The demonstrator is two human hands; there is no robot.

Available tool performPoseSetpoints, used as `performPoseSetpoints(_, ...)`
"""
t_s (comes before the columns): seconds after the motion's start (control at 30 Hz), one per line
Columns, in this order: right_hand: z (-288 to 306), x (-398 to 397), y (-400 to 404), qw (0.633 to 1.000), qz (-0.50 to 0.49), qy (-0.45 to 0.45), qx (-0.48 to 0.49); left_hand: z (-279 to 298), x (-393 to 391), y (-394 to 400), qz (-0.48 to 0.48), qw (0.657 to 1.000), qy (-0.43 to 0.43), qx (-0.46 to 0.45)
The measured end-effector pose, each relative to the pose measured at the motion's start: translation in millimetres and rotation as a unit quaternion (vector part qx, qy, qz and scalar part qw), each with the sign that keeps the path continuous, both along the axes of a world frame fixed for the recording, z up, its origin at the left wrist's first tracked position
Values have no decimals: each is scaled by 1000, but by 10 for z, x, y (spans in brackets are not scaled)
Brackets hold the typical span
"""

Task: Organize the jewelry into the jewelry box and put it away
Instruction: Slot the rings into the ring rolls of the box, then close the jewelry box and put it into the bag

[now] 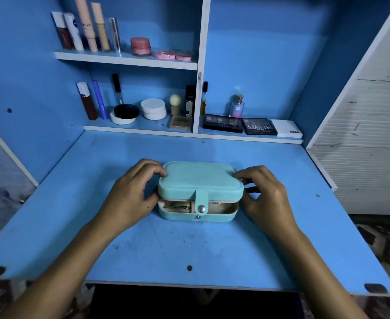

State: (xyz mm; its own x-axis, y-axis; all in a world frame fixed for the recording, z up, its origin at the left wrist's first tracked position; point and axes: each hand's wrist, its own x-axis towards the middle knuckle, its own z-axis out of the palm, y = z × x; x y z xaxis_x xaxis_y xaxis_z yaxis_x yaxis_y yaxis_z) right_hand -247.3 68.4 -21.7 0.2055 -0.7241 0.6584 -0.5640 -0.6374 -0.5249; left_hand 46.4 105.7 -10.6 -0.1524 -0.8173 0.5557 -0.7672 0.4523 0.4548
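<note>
The teal jewelry box sits near the middle of the blue desk, its front facing the person. Its lid is lowered almost onto the base but not shut: a gap shows along the front, with gold-coloured jewelry visible in the left compartment. The snap strap hangs down over the gap, its stud not yet pressed onto the stud on the base.

It looks like a small, light, padded case with a stiff shell and a faintly soft leatherette skin, so it should not slip; the loose contents could shift if it tips. The short side edges of the lid are the sensible place to hold it while closing, then the base from both ends to carry it level.

The left hand pinches the lid's left edge, fingers curled on top and thumb at the seam. The right hand mirrors it on the right edge, fingertips on the corner. Both forearms reach in from the near desk edge
</note>
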Motion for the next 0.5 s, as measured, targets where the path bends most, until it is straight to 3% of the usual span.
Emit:
performPoseSetpoints(0.27,-107,-31,60,999,3,20,-25,-66,27,86,-8,997,-77,-16)
performPoseSetpoints(0.5,-105,-69,202,997,44,34,56,-187,11,245,-66,996,-30,59)
